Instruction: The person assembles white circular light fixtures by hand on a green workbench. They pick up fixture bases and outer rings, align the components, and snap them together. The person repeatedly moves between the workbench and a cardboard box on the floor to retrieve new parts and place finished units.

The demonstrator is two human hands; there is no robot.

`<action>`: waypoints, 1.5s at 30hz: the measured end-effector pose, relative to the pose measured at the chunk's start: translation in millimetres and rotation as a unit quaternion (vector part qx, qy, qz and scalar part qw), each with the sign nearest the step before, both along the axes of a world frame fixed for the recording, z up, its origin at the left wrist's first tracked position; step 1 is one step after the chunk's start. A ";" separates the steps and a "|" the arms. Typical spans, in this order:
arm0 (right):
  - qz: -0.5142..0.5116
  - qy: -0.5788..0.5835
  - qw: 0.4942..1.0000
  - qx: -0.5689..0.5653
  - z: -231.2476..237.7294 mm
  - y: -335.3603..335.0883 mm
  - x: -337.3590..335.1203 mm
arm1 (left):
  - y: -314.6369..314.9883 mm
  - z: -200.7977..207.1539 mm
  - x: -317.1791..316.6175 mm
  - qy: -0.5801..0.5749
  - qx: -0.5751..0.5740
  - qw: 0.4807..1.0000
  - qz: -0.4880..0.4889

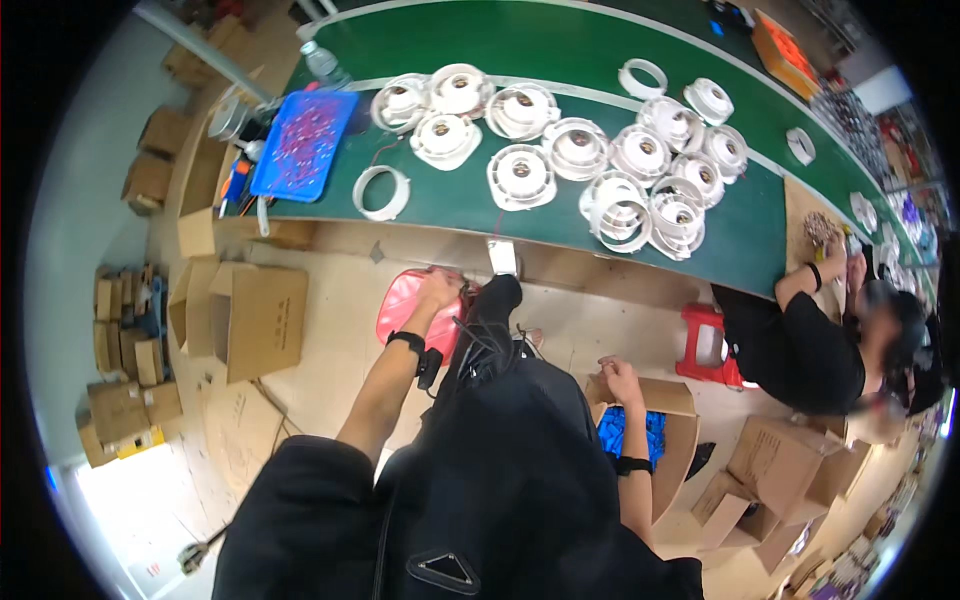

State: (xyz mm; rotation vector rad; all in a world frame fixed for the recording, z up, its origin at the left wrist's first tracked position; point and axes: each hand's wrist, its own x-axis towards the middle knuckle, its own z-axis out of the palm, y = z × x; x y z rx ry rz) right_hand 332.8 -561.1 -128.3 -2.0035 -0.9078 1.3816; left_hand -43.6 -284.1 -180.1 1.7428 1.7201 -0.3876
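One stool (395, 305) sits under the left hand (441, 288), fingers unreadable. The right hand (619, 380), fingers loosely parted, is by a box (681, 437).

Upper left: clear plastic bottle (325, 65); just below it, blue tray (346, 108) strewn with small reddish bits. Left edge: small cardboard boxes (120, 410), piled. Mid-left: open carton (265, 320) on floor. Right: red plastic stool (702, 316); person (815, 355) in black beside it. Lower right: more opened cartons (780, 465).
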 end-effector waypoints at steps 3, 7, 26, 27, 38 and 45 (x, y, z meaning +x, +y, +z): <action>-0.030 -0.036 0.999 -0.016 9.7 -29.4 7.6 | 12.9 2.2 74.3 -0.055 0.062 0.996 0.017; -0.018 -0.008 0.999 -0.033 -9.1 -76.4 -10.7 | 44.5 -76.0 89.2 -0.343 -0.011 0.929 0.140; -0.060 0.006 0.995 -0.075 -2.8 -99.2 -16.5 | 43.6 94.9 69.8 -0.073 0.086 0.969 -0.221; -0.057 0.008 0.996 -0.072 -0.1 -92.8 -14.4 | 53.7 109.0 56.5 -0.099 0.116 0.970 -0.188; -0.054 0.016 0.997 -0.047 -15.5 -86.1 -11.1 | 162.0 170.9 49.7 -0.339 0.399 0.852 -0.028; -0.068 0.017 0.996 -0.059 -72.9 -164.4 -13.5 | 35.5 28.8 -111.8 -0.177 -0.097 0.979 0.033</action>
